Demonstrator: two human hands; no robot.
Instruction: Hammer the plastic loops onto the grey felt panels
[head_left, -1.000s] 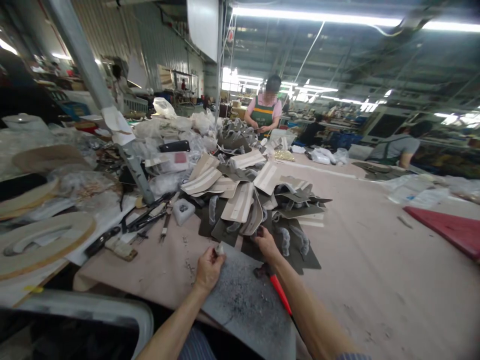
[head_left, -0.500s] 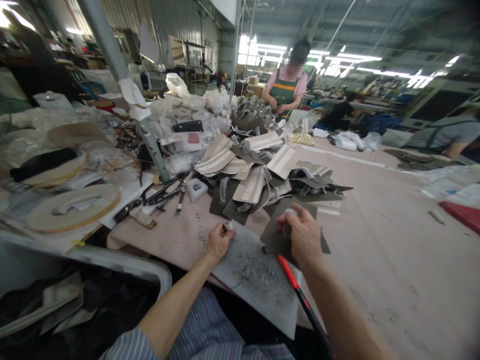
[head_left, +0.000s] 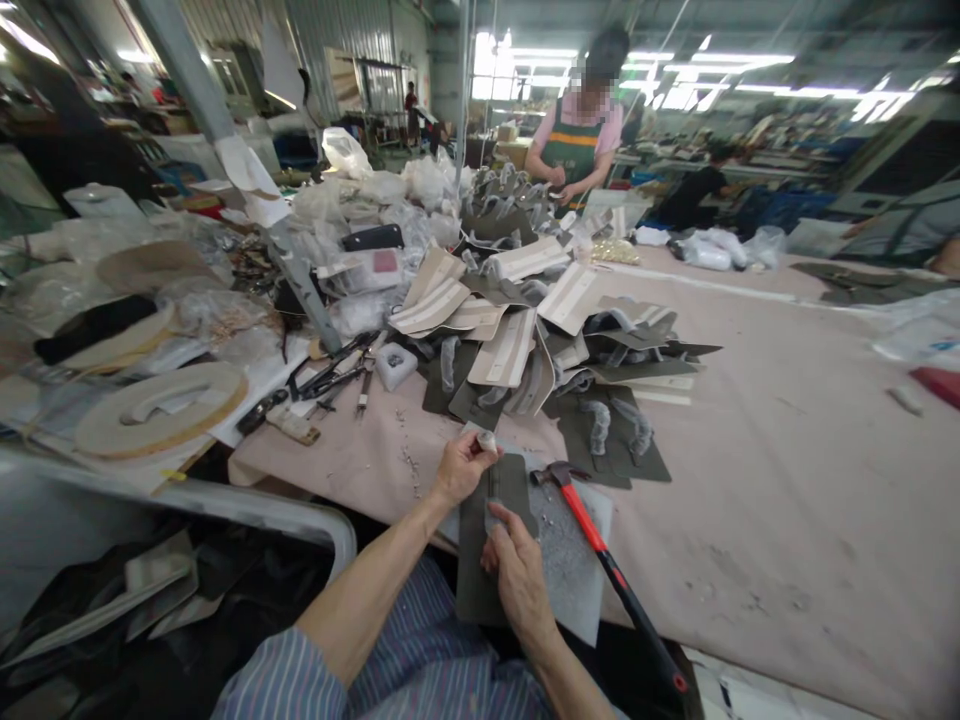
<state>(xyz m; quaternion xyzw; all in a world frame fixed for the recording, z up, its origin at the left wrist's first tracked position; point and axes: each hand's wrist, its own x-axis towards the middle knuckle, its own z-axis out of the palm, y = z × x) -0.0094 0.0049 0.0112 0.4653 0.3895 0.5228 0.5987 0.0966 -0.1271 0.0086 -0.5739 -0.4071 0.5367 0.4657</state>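
Note:
My left hand (head_left: 463,470) pinches a small pale stud (head_left: 487,440) between finger and thumb, just above the top end of a dark olive panel (head_left: 487,560). That panel lies on a speckled grey work plate (head_left: 577,570), and my right hand (head_left: 517,570) grips its right edge. A hammer with a red handle (head_left: 592,530) lies across the plate, its head close to my hands. Beyond them rises a heap of olive and cream shaped pieces (head_left: 510,370).
Hand tools (head_left: 330,375) and a small white block (head_left: 395,366) lie left of the heap. Plastic bags (head_left: 360,200) and round cream boards (head_left: 161,405) crowd the left. A co-worker in a green apron (head_left: 577,130) stands beyond the heap. Pale table covering (head_left: 750,480) stretches right.
My right hand has moved from the heap to the plate, bringing the olive panel with it. The panel now lies in front of me. My left hand still pinches the stud.

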